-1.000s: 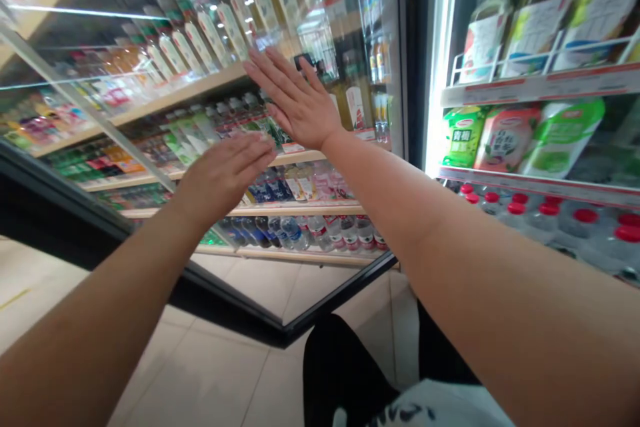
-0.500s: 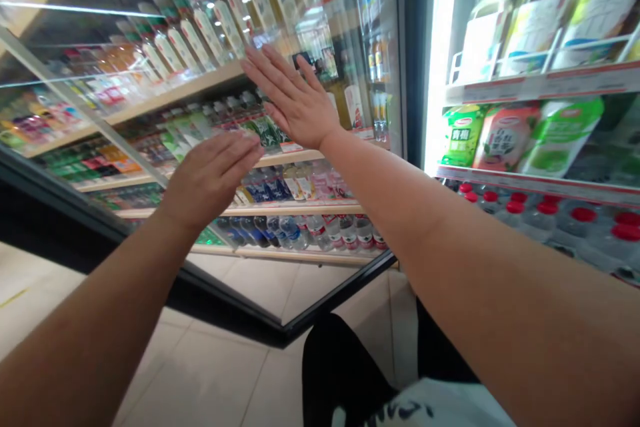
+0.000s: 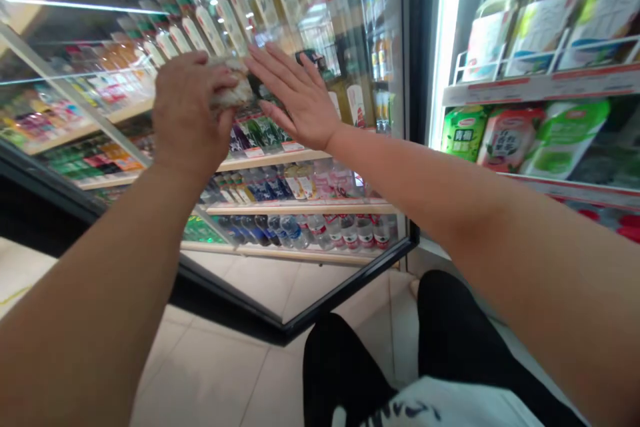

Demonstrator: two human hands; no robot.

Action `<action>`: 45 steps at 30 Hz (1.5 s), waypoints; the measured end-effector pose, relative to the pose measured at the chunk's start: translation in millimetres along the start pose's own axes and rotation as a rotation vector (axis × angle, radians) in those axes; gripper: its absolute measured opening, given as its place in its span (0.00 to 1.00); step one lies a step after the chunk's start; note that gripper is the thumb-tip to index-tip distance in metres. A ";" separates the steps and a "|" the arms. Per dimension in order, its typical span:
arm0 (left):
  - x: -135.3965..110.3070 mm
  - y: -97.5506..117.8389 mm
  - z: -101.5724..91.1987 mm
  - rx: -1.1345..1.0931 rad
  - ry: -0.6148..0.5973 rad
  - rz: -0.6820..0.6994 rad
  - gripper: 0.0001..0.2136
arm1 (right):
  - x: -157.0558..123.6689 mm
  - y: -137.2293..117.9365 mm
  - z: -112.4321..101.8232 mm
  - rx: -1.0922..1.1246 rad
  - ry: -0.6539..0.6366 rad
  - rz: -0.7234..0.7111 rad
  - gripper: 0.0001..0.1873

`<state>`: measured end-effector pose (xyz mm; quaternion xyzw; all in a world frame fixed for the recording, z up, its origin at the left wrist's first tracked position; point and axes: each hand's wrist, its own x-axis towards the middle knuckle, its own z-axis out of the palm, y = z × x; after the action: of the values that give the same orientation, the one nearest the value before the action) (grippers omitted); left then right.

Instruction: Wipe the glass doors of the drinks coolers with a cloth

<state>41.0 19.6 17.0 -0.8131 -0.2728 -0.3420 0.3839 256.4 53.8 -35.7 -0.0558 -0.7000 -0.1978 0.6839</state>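
In the head view my left hand (image 3: 186,113) is closed around a crumpled, whitish-grey cloth (image 3: 237,85). It holds the cloth up against the open glass door (image 3: 260,280), or very near it. My right hand (image 3: 303,99) lies flat on the same pane or just short of it, fingers stretched out and pointing up to the left. Its fingertips come close to the cloth's right edge. The door's black frame (image 3: 233,307) runs along the bottom of the glass. Part of the cloth is hidden by my left fingers.
Shelves (image 3: 300,209) full of drink bottles show through or in the glass. At right, a lit cooler holds bottles (image 3: 487,33) and juice cartons (image 3: 510,137) on price-tagged racks. Below are my black-trousered legs (image 3: 340,373) on a tiled floor (image 3: 210,367).
My left hand has moved up the glass, and the cloth in it now shows plainly. The right hand has barely shifted. My right forearm sits higher, uncovering more of my right leg.
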 end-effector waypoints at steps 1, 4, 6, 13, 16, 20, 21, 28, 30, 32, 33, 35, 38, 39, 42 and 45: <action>0.0 -1.3 -0.6 0.019 -0.003 0.001 0.15 | 3.9 -3.8 2.2 -0.008 0.005 0.000 0.41; 0.3 -9.5 -1.4 0.058 -0.012 -0.075 0.21 | 20.7 -18.2 11.0 -0.097 -0.132 -0.093 0.41; -0.6 -15.6 -1.3 0.041 -0.036 -0.151 0.30 | 33.1 -27.5 17.6 -0.178 -0.262 -0.188 0.40; -18.4 -21.8 -16.0 0.026 0.062 0.030 0.29 | 43.9 -30.1 32.8 -0.316 -0.509 -0.198 0.30; -27.1 -38.0 -33.9 0.025 0.079 0.204 0.36 | 42.8 -23.7 31.2 -0.321 -0.545 -0.194 0.34; -28.7 -67.1 -54.5 0.103 0.032 0.117 0.42 | 65.9 -18.9 21.9 -0.434 -0.486 -0.205 0.44; -27.4 -70.7 -56.1 0.129 0.024 0.010 0.43 | 74.4 -17.2 19.4 -0.505 -0.455 -0.155 0.38; -28.5 -53.1 -40.6 0.239 -0.047 -0.340 0.52 | 73.1 -2.4 9.9 -0.592 -0.488 -0.088 0.23; -33.0 -50.8 -38.6 0.258 -0.033 -0.265 0.52 | 62.0 0.7 10.0 -0.527 -0.521 -0.161 0.27; -36.4 -51.8 -38.1 0.274 -0.024 -0.226 0.52 | 58.6 4.5 11.2 -0.472 -0.534 -0.193 0.32; -37.3 -52.5 -38.1 0.275 -0.007 -0.216 0.52 | 59.3 5.9 11.9 -0.448 -0.546 -0.211 0.37; -37.5 -52.8 -39.0 0.248 0.013 -0.220 0.51 | 60.0 5.2 12.4 -0.424 -0.555 -0.237 0.46; -35.8 -50.5 -41.9 0.208 -0.007 -0.273 0.51 | 48.1 -9.0 11.4 -0.494 -0.564 -0.226 0.36; -35.2 -49.8 -42.7 0.210 -0.029 -0.297 0.51 | 41.5 -15.5 11.3 -0.536 -0.593 -0.227 0.31; -34.5 -50.6 -43.2 0.238 -0.037 -0.309 0.50 | 30.5 -24.5 15.2 -0.581 -0.750 -0.325 0.26; -34.1 -52.5 -42.3 0.231 -0.037 -0.323 0.50 | 45.4 -5.1 20.2 -0.528 -0.644 -0.339 0.28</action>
<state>-31.7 8.3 33.7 -0.7157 -0.4439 -0.3506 0.4096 233.0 47.6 8.1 -0.1718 -0.8020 -0.4514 0.3515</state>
